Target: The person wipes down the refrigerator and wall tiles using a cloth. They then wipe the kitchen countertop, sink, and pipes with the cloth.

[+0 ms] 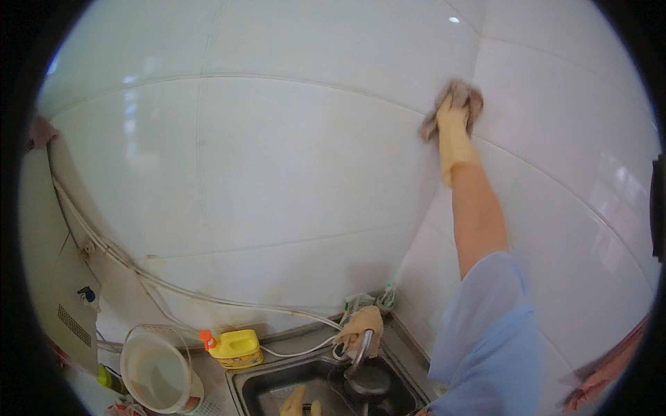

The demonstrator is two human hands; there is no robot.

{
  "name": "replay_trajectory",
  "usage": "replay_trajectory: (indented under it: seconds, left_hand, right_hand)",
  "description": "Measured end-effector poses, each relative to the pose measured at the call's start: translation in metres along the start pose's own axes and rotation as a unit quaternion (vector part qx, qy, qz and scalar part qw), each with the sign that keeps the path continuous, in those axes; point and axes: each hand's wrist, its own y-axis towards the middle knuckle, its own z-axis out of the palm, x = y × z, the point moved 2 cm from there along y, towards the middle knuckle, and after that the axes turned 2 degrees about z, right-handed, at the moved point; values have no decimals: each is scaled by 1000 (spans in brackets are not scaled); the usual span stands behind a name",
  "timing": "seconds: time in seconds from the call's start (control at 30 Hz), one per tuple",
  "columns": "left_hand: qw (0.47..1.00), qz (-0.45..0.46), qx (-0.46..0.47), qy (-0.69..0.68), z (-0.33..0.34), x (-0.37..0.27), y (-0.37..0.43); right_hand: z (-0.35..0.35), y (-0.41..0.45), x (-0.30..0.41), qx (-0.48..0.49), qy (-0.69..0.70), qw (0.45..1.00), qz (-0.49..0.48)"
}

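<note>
My right hand [453, 117], in a pale yellow rubber glove, presses a brownish cloth [471, 101] against the white tiled wall [291, 156] where two walls meet. The arm is raised, in a light blue sleeve. Low in the view, my left hand [299, 403], also gloved in yellow, shows over the stainless steel sink [281, 382]; its fingers are apart and the rest is cut off by the picture's edge. A tan cloth [364, 327] hangs by the curved metal faucet [360, 353], above a dark round pan or lid [368, 382] in the sink.
A white bucket [156, 377] with a wire handle stands left of the sink, beside a yellow detergent bottle [239, 348] with an orange cap. White hoses [208, 297] run along the wall. A pale appliance or cabinet [49, 260] stands far left; a reddish cloth [606, 377] hangs lower right.
</note>
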Motion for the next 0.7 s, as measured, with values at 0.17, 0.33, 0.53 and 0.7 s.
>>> replay_trajectory:
  seconds: [0.17,0.33,0.53,0.7]
  left_hand:
    - [999,47,-1,-13,17,-31,-11]
    - [986,137,-97,8,44,-51,-26]
    - [993,101,-41,45,69,-74,-48]
    - [989,106,-54,87,81,-62,-63]
  right_hand:
    - [16,-102,2,79,-115,990,24]
    - [1,-174,-7,147,-142,978,35]
    - [-36,-247,-73,54,-243,950,-189]
    - [-58,-212,-9,135,-41,990,5]
